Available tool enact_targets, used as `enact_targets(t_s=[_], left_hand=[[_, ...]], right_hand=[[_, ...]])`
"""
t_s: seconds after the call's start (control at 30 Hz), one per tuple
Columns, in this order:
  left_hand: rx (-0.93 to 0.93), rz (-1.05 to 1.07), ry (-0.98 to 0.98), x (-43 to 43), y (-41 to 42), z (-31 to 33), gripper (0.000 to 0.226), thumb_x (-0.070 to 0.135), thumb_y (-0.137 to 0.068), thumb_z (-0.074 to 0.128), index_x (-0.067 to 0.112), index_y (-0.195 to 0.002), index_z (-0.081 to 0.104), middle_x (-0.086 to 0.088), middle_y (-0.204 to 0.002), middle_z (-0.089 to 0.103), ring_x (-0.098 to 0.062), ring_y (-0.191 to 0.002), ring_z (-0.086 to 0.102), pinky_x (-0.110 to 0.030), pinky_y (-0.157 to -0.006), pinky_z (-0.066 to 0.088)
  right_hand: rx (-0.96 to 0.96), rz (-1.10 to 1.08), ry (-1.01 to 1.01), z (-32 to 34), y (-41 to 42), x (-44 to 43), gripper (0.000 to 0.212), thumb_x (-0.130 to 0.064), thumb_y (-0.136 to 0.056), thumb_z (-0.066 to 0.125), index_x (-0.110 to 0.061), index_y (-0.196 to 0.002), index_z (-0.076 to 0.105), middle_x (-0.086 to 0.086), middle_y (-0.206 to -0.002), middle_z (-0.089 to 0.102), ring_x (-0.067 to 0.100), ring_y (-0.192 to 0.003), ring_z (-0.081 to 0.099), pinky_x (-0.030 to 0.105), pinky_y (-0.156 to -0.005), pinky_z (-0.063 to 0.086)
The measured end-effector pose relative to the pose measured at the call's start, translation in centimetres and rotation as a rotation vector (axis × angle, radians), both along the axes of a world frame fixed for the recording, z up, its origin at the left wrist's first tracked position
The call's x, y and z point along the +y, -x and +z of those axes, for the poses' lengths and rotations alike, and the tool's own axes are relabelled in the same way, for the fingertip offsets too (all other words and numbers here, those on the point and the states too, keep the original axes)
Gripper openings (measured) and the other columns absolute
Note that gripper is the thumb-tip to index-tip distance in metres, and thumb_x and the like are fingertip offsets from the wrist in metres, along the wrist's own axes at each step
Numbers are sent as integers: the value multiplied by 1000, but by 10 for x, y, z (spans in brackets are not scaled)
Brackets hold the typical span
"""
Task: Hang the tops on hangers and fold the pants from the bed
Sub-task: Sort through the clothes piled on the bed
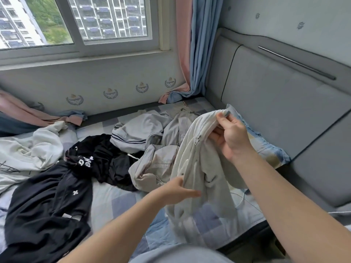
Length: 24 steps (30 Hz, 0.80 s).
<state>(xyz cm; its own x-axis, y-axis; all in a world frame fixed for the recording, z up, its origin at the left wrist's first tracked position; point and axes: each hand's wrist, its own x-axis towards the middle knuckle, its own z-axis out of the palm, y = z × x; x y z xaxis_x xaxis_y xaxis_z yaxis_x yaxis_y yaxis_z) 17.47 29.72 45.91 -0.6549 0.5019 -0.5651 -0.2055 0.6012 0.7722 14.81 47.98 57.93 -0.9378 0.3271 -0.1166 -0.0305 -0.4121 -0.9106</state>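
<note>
Where the checked sheet of the bed lies nearest the camera, black pants sprawl across its left side, with a black top with white lettering crumpled just beyond them. A white top lies bunched at the far left, and a heap of grey clothes sits toward the middle, against the far side of the bed. A patterned pillow leans on the padded grey headboard at the right. Pink and blue curtains hang in the corner beside a window that looks out on apartment blocks. Both bare arms reach forward, holding a white zip jacket above the sheet. The left hand, lower and nearer, pinches the jacket's edge between thumb and fingers. The right hand, raised higher, grips its top with fingers curled.
</note>
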Motion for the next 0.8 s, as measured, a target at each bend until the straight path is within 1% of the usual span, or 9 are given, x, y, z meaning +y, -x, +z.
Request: enact_targets(t_s=[0.07, 0.17, 0.27, 0.4, 0.53, 0.6, 0.67, 0.73, 0.8], left_hand=[[165, 120, 47, -3, 10, -8, 3, 26, -93, 68, 25, -96, 69, 10, -80, 68, -13, -78, 65, -14, -63, 48], [327, 360, 175, -13, 32, -12, 13, 19, -98, 55, 21, -88, 63, -8, -93, 69, -31, -95, 64, -35, -84, 50], [423, 608, 254, -29, 52, 4, 16, 22, -95, 49, 31, -85, 58, -1, -95, 63, -33, -103, 53, -43, -90, 39], [595, 749, 45, -39, 67, 38, 32, 5, -89, 43, 27, -101, 63, -9, -107, 66, -36, -108, 55, -48, -94, 46], [750, 746, -200, -41, 75, 70, 31, -4, -85, 42, 18, -95, 61, -12, -96, 63, -32, -94, 58, -45, -82, 48], [823, 651, -227, -38, 73, 82, 31, -3, -83, 44, 18, -93, 62, -5, -91, 60, -29, -88, 56, -41, -76, 46], [896, 499, -209, -36, 64, 85, 34, -7, -81, 47, 14, -100, 66, 4, -94, 56, -21, -93, 52, -29, -77, 42], [946, 383, -181, -35, 56, 86, 39, -12, -82, 48, 10, -108, 67, 2, -107, 55, -17, -104, 50, -20, -85, 39], [1008, 307, -186, -37, 52, 88, 40, -16, -82, 48, 6, -109, 67, -3, -115, 56, -20, -111, 50, -26, -92, 41]], right_hand=[[31, -19, 43, 2, 0, 2, 18, -15, -104, 51, -8, -96, 65, 8, -83, 75, 22, -81, 74, 37, -70, 61], [39, -70, 102, -2, -1, 8, 17, -17, -104, 53, -10, -97, 67, 6, -83, 75, 21, -82, 75, 36, -69, 60], [-59, -144, 120, -20, -7, 16, 17, -19, -102, 55, -9, -98, 68, 7, -84, 76, 21, -82, 75, 35, -66, 60], [-326, -151, 104, -63, -21, 14, 18, -22, -103, 53, -9, -108, 65, 11, -93, 69, 24, -80, 68, 38, -68, 57], [-693, 90, 69, -102, -43, -6, 15, -17, -102, 50, -13, -93, 62, 6, -82, 61, 20, -72, 61, 38, -70, 52], [-795, 257, -78, -108, -51, -17, 10, -20, -100, 54, -16, -93, 60, 2, -89, 58, 19, -87, 62, 41, -85, 51], [-739, 303, -223, -103, -50, -27, 18, -25, -98, 61, -19, -114, 56, -1, -108, 55, 20, -109, 58, 47, -103, 46], [-546, 324, -309, -93, -45, -34, 42, -28, -95, 67, -24, -131, 47, -2, -123, 55, 12, -109, 56, 41, -100, 48], [-342, 418, -379, -82, -42, -42, 52, -31, -91, 72, -25, -137, 47, -2, -136, 55, 11, -117, 57, 31, -96, 48]])
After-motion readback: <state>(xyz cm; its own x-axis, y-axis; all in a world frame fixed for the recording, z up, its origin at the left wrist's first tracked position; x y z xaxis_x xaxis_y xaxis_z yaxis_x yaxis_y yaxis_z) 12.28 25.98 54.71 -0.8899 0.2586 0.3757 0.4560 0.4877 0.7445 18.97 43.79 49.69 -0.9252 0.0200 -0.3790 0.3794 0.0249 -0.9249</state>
